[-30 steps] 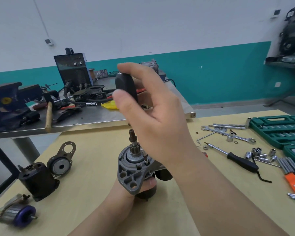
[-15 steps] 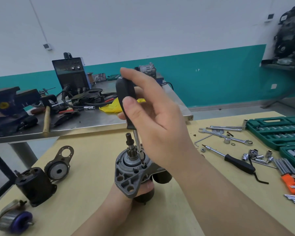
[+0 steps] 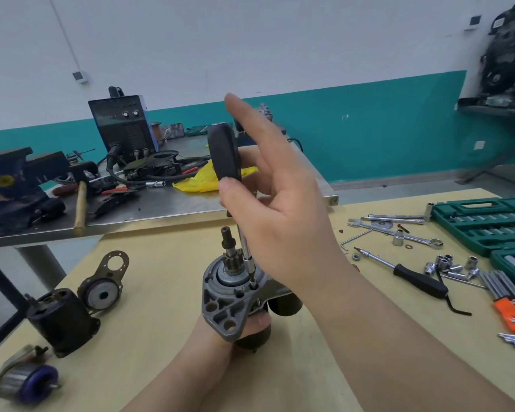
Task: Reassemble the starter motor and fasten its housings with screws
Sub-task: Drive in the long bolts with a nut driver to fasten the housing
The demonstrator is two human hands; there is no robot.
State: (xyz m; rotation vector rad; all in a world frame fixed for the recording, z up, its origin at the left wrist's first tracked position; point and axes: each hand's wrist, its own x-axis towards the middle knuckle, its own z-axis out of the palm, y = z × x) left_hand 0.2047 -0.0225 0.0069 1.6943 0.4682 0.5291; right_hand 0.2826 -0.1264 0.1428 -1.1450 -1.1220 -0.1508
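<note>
The starter motor (image 3: 225, 295) stands upright on the wooden table (image 3: 161, 263), grey drive-end housing on top with its pinion shaft pointing up. My left hand (image 3: 252, 325) grips the black body from below, mostly hidden under the housing. My right hand (image 3: 275, 209) holds a black-handled screwdriver (image 3: 224, 157) upright, thumb and palm around the handle, index finger stretched up. The bit rests on a screw (image 3: 252, 282) in the housing beside the shaft.
A second black motor housing (image 3: 61, 321), an end cover with bracket (image 3: 103, 288) and an armature (image 3: 27, 382) lie at left. Wrenches, sockets, another screwdriver (image 3: 414, 276), hex keys and green socket cases (image 3: 485, 224) crowd the right. A steel bench (image 3: 161, 209) with tools stands behind.
The screwdriver came down from above the motor and its bit now sits on the housing screw. My right index finger has lifted off the handle. My left hand keeps its hold.
</note>
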